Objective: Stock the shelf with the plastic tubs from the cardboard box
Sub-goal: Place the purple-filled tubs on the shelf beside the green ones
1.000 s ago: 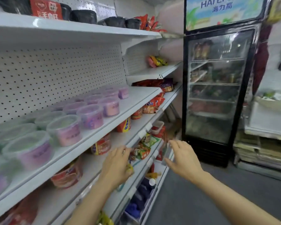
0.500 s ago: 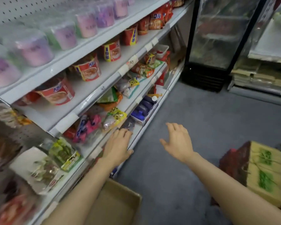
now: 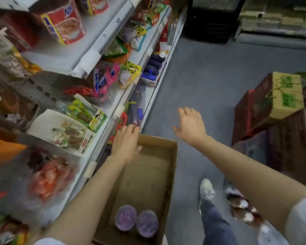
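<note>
- Left hand: empty, fingers loose, over the cardboard box far end.
- Right hand: spread wide, empty, beyond the box.
- Reach back to the two purple tubs at the box's near end; grip one per hand.

Little legible print; motion blur throughout.

Red noodle cup, upper shelf, near its front edge: large white characters on the red band, one possibly "大", the rest smeared. Blue side panel carries print, unreadable.

Shelf-edge price tags: white, blank or too blurred to read.

Snack packets on the lower shelf: green-and-yellow wrappers with dark print, unreadable.

Straw-coloured carton on the floor at right: green block characters on its side, shapes only, not legible.

Purple tub lids in the cardboard box: pale markings, unreadable.
</note>
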